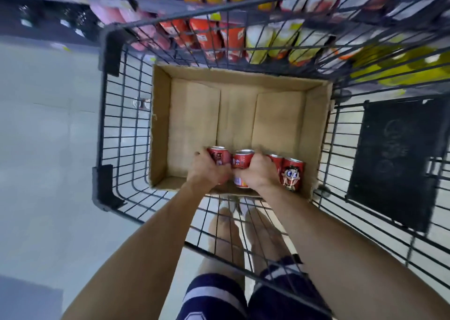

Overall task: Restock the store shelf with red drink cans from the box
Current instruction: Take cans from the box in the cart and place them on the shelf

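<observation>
Cardboard box (160, 124) in wire cart (107, 129): nearly emptied, four red cans (292, 173) left along near wall. Left hand (207, 171) grips one can, right hand (258, 173) grips the next. Shelf (219, 37) beyond already holds cartons. Remaining: shelve these last cans.

a cardboard box (233, 95) is sitting inside a dark wire shopping cart (107, 129), its floor mostly bare. four red drink cans (293, 173) are standing upright in a row along the box's near wall. the left hand (209, 171) is gripping the leftmost can, and the right hand (258, 173) is curling round the second can, the two hands touching. beyond the cart, shelves (219, 37) are showing blurred juice cartons.
</observation>
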A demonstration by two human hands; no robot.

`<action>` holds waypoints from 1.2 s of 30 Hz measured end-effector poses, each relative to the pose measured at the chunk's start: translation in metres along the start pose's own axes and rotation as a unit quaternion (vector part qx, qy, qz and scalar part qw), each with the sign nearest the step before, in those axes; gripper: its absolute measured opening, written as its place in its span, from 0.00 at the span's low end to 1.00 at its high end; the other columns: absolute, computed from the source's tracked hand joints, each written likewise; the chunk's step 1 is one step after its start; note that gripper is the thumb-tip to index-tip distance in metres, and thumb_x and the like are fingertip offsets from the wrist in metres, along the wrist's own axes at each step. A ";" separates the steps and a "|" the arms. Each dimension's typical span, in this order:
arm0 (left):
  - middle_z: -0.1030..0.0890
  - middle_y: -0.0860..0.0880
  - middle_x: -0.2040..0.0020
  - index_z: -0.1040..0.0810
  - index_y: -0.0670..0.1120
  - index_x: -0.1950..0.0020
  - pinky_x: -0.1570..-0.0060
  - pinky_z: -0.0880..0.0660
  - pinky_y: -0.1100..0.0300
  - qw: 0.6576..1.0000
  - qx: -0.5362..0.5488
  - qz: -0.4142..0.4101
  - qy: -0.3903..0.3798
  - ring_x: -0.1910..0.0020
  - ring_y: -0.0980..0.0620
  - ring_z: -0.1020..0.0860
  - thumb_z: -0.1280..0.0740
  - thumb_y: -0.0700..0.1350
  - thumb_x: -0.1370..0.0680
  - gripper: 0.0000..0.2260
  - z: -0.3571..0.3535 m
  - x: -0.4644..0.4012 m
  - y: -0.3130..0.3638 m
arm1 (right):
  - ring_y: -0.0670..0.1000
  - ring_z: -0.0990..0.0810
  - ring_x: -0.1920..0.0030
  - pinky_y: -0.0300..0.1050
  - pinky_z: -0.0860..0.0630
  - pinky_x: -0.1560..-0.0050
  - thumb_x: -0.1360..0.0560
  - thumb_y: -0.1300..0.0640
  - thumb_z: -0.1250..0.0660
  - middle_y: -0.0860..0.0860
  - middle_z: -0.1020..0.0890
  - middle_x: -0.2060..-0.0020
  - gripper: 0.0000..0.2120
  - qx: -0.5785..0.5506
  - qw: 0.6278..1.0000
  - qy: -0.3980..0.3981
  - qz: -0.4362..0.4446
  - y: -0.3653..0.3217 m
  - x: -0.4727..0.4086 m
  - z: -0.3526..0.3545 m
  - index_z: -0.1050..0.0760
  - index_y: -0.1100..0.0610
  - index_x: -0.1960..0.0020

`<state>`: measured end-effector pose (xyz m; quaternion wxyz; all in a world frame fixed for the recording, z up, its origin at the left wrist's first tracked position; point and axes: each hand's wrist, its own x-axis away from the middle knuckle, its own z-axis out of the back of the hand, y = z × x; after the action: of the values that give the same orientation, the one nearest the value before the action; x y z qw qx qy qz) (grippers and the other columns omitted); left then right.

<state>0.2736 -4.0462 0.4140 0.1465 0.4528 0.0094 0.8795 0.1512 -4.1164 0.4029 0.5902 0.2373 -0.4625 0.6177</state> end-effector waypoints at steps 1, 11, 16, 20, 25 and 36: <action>0.25 0.43 0.41 0.31 0.43 0.34 0.41 0.26 0.49 1.000 0.007 -0.003 0.004 0.41 0.42 0.24 0.24 0.56 0.33 0.33 0.006 0.008 0.001 | 0.57 0.19 0.44 0.45 0.26 0.50 0.34 0.42 0.21 0.55 0.18 0.43 0.35 -0.007 1.000 0.007 0.005 -0.002 0.007 0.007 0.28 0.58 0.35; 0.19 0.47 0.49 0.29 0.46 0.41 0.53 0.25 0.55 0.986 0.068 -0.116 0.095 0.51 0.45 0.20 0.25 0.58 0.32 0.27 0.084 0.100 0.005 | 0.58 0.20 0.44 0.50 0.23 0.46 0.34 0.46 0.22 0.54 0.22 0.41 0.33 -0.034 0.992 0.080 0.087 -0.051 0.097 0.061 0.32 0.54 0.35; 0.20 0.46 0.46 0.28 0.46 0.39 0.49 0.25 0.56 0.967 0.132 -0.148 0.157 0.48 0.46 0.21 0.23 0.54 0.34 0.29 0.139 0.130 -0.016 | 0.57 0.18 0.48 0.52 0.21 0.49 0.34 0.44 0.24 0.52 0.18 0.47 0.31 -0.049 0.981 0.120 0.143 -0.093 0.145 0.070 0.32 0.51 0.37; 0.19 0.47 0.46 0.27 0.46 0.38 0.51 0.28 0.59 0.948 0.187 -0.158 0.204 0.48 0.47 0.21 0.22 0.51 0.34 0.29 0.192 0.150 -0.042 | 0.57 0.21 0.43 0.50 0.24 0.48 0.32 0.48 0.24 0.53 0.20 0.44 0.30 -0.071 0.967 0.126 0.212 -0.142 0.182 0.074 0.32 0.52 0.34; 0.18 0.51 0.50 0.27 0.49 0.39 0.50 0.22 0.54 0.905 0.280 -0.184 0.262 0.52 0.52 0.19 0.21 0.52 0.35 0.28 0.256 0.174 -0.086 | 0.53 0.23 0.40 0.45 0.27 0.48 0.31 0.45 0.25 0.49 0.23 0.39 0.32 -0.053 0.930 0.170 0.321 -0.203 0.231 0.067 0.33 0.51 0.32; 0.18 0.55 0.49 0.24 0.52 0.39 0.47 0.21 0.55 0.813 0.354 -0.275 0.372 0.52 0.59 0.20 0.19 0.55 0.40 0.31 0.400 0.248 -0.194 | 0.51 0.22 0.43 0.52 0.23 0.45 0.31 0.40 0.27 0.46 0.22 0.42 0.30 -0.040 0.843 0.249 0.474 -0.332 0.373 0.015 0.35 0.45 0.35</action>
<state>0.5064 -3.8410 0.8180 0.1973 0.0897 0.4983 0.8395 0.3910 -3.9804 0.8192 0.3294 -0.1965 -0.3801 0.8417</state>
